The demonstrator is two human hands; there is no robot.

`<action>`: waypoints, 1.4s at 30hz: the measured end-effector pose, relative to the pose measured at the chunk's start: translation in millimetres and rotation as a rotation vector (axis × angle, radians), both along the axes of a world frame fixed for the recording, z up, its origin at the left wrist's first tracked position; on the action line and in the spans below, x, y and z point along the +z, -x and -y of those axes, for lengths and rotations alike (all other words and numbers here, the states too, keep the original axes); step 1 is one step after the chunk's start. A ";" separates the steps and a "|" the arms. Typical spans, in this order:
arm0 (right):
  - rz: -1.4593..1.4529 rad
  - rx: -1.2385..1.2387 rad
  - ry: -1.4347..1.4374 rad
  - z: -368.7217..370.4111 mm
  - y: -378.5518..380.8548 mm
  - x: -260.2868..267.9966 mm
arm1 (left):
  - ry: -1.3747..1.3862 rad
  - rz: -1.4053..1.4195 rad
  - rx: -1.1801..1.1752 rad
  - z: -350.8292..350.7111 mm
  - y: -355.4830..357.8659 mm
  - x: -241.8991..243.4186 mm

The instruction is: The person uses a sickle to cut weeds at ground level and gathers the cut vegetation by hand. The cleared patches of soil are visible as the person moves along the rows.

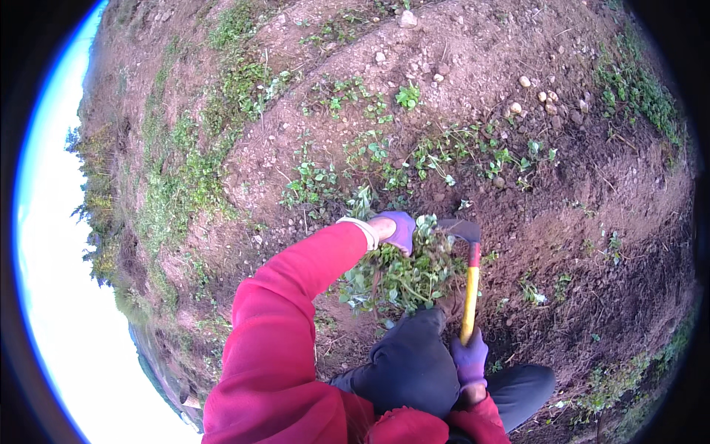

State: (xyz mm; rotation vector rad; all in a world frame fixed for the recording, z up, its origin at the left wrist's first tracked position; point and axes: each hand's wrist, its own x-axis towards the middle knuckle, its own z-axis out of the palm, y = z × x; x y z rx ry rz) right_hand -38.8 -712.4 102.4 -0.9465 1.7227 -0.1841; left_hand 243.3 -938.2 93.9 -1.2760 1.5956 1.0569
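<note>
My left hand (pixel 398 228), in a purple glove, grips a bunch of leafy green weeds (pixel 407 277) in front of my knee. Roots and soil show at the right side of the bunch; the fingers are partly hidden by it. In a purple glove too, my right hand (pixel 471 358) is closed around the yellow wooden handle of a hand hoe (pixel 471 299). Its handle is red near the top. The dark metal blade (pixel 460 227) points left, beside the weeds and close to the soil; I cannot tell whether it touches them.
Low green plants (pixel 377 155) grow on the bare brown soil (pixel 554 222) ahead. Several pale round tubers or stones (pixel 546 100) lie at the upper right. A white stone (pixel 407 20) sits at the top. My bent knee (pixel 407 355) is just below the weeds.
</note>
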 end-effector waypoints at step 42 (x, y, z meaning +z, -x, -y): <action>0.253 0.109 0.487 210.1 -129.6 -83.6 | 0.413 0.255 1.058 30.8 -159.4 -105.2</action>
